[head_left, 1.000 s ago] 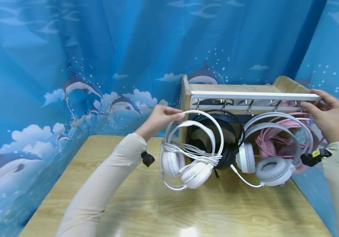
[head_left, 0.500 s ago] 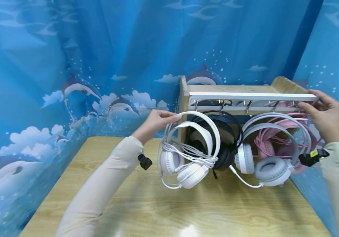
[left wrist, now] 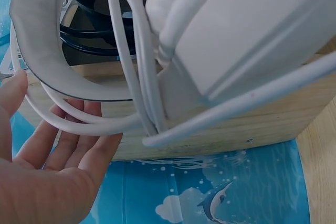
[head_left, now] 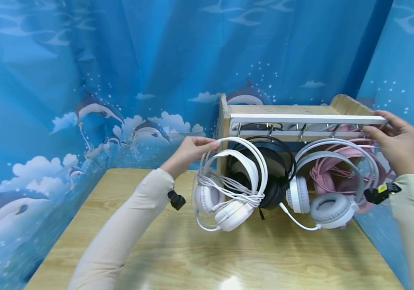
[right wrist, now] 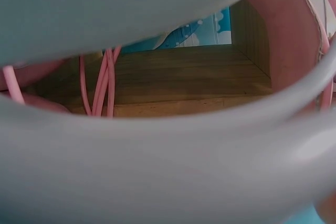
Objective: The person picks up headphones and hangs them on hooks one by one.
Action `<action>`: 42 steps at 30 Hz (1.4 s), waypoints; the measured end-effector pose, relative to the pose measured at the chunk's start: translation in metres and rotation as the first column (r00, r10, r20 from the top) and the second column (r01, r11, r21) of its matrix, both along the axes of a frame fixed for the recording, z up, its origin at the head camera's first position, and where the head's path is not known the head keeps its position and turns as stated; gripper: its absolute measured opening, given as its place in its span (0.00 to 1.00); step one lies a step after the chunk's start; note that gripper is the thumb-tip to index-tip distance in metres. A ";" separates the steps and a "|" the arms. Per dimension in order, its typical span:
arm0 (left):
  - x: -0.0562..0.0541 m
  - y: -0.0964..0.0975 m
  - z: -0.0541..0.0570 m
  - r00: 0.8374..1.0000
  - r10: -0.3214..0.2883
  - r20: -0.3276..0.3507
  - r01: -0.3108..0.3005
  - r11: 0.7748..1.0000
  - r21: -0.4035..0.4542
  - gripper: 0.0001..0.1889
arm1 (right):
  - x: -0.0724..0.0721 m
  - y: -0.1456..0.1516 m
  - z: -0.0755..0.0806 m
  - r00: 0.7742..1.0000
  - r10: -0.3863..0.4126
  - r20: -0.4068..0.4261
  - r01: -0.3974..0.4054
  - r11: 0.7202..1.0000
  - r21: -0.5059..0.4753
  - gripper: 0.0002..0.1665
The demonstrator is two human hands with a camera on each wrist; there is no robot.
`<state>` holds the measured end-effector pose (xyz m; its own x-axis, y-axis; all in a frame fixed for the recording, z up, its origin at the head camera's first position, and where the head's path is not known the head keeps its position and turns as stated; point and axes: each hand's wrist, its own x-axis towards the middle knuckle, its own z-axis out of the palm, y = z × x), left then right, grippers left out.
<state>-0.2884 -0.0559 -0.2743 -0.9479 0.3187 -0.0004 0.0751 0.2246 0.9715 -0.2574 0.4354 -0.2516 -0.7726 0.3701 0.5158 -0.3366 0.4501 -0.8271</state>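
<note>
My left hand (head_left: pixel 189 153) pinches the headband of white headphones (head_left: pixel 233 215) near its top, at the left end of a wooden rack (head_left: pixel 283 110). White cable is wound round these headphones. In the left wrist view, the fingers of the left hand (left wrist: pixel 63 182) lie behind the thin outer bands, with the thumb in front. My right hand (head_left: pixel 402 141) holds the right end of the rack's white front rail (head_left: pixel 301 118), thumb below and fingers on top. Whether the white headband rests on the leftmost hook cannot be seen clearly.
Black headphones (head_left: pixel 273 193), grey-white headphones (head_left: pixel 331 207) and pink headphones (head_left: pixel 324 177) hang along the rack. Metal hooks (head_left: pixel 303 131) line the rail. A blurred pale headband (right wrist: pixel 157 161) fills much of the right wrist view. The rack stands at the back of a wooden table (head_left: pixel 207 257), before a dolphin curtain.
My left hand and the white headphones have shifted slightly left relative to the rack. The right hand keeps its hold on the rail end. The whole head view has drifted a little.
</note>
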 end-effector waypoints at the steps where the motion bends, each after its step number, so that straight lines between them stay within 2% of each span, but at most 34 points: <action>1: 0.000 0.000 0.000 1.000 0.001 -0.002 -0.001 1.000 -0.004 0.20 | 0.000 0.000 0.000 1.000 0.001 0.000 -0.001 1.000 0.000 0.27; 6: -0.001 0.000 -0.002 1.000 0.003 0.008 -0.003 1.000 0.006 0.19 | 0.000 -0.001 0.000 1.000 0.003 -0.003 -0.003 1.000 -0.002 0.27; 13: 0.006 0.004 0.002 0.991 0.039 0.129 -0.049 0.996 0.076 0.19 | 0.001 -0.001 -0.001 1.000 -0.007 0.012 0.007 1.000 0.013 0.26; 18: 0.010 0.009 0.009 0.987 0.060 0.150 -0.068 0.996 0.050 0.18 | 0.000 -0.001 -0.001 1.000 -0.007 0.002 0.007 1.000 0.013 0.26; 21: 0.012 0.013 0.014 0.986 0.053 0.160 -0.060 0.997 0.041 0.18 | 0.000 -0.001 -0.001 1.000 -0.002 0.001 0.002 1.000 -0.003 0.27; 28: 0.010 0.020 0.018 0.977 0.062 0.203 -0.067 0.998 0.016 0.20 | 0.000 0.000 0.000 1.000 -0.006 0.011 0.006 1.000 0.002 0.27; 42: 0.011 0.016 0.015 0.983 0.048 0.176 -0.046 0.999 -0.017 0.20 | -0.001 -0.001 0.001 1.000 0.012 -0.021 -0.012 1.000 -0.012 0.26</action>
<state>-0.2773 -0.0396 -0.2594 -0.9466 0.2725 -0.1723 -0.1077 0.2365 0.9657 -0.2580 0.4342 -0.2501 -0.7659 0.3674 0.5276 -0.3592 0.4361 -0.8251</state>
